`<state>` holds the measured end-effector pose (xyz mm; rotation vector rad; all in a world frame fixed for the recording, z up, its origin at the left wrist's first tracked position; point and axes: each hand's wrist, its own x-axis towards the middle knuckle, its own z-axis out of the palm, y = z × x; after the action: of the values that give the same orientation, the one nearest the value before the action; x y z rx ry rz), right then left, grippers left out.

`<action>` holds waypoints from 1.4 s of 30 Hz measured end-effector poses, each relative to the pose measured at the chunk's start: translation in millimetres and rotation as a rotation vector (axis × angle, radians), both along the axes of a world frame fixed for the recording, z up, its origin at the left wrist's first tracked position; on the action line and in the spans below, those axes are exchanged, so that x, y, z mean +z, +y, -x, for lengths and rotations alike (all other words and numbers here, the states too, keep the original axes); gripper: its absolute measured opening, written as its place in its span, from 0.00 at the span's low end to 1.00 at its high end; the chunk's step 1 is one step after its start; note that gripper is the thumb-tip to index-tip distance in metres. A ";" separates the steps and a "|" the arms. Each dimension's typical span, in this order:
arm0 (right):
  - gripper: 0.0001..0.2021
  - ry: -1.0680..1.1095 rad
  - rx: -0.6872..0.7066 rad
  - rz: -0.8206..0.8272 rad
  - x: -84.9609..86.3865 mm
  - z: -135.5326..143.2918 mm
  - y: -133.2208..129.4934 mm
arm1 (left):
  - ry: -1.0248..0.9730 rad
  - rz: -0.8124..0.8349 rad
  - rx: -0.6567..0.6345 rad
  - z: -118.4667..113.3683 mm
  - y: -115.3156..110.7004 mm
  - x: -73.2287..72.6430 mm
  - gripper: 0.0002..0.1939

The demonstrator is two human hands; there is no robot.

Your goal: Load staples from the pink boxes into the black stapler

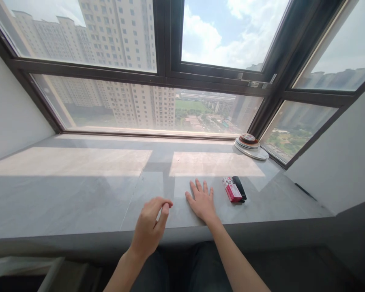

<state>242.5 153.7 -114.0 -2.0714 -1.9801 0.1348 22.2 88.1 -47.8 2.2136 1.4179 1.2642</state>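
Resting flat just below centre frame, the right hand (pixel 202 202) had its fingers spread wide on the sill (pixel 79 202), nothing in them! Left of it, the left hand (pixel 149 223) curled narrow; whether it held anything, I couldn't tell. No handling showed: right of centre lay one box (pixel 232 194), untouched, with one black item (pixel 239 187) alongside. Two hands, then, and one stack (pixel 252 147) at middle right, its layers too blurred to count.
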 end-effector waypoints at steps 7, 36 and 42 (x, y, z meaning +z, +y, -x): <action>0.30 0.084 0.000 -0.047 1.6 -1.4 0.0 | 0.380 0.119 0.156 -7.3 55.8 -67.1 0.26; 0.29 0.772 -0.050 -0.072 14.0 -0.2 2.8 | 0.090 0.240 0.091 2.3 52.0 -58.0 0.22; 0.28 0.720 0.026 -0.142 18.3 87.5 4.6 | -0.076 0.106 0.265 6.0 48.1 -53.4 0.27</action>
<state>155.1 158.3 -95.7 -1.5892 -1.5131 0.6268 16.3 136.2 -101.2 1.9375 1.7483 1.3032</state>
